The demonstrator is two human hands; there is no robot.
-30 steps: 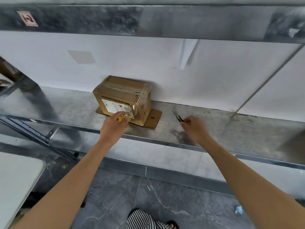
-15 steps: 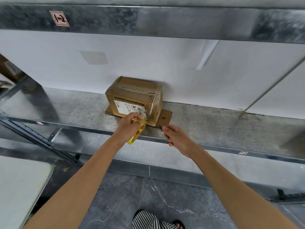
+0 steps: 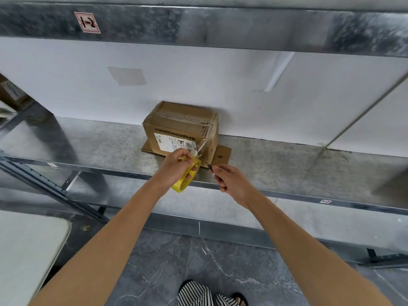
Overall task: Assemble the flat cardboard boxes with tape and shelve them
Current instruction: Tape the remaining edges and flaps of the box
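Cardboard box (image 3: 181, 129) standing taped on the metal shelf (image 3: 88, 149) against the wall; left hand (image 3: 174, 168) fingers clamped on the yellow tape roll (image 3: 187, 177), right hand (image 3: 229, 182) fingers closed on small scissors (image 3: 208, 165) at the stretched clear strip; box probably light, stiff, best gripped by opposite sides

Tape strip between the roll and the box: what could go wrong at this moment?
1. The clear tape strip is stretched from the cardboard box to the yellow tape roll in the left hand; pulling could tug the box forward on the shelf.
2. The right hand holds a small cutting tool close to the left hand's fingers; a slip might nick them.
3. A twisted strip may stick to itself.
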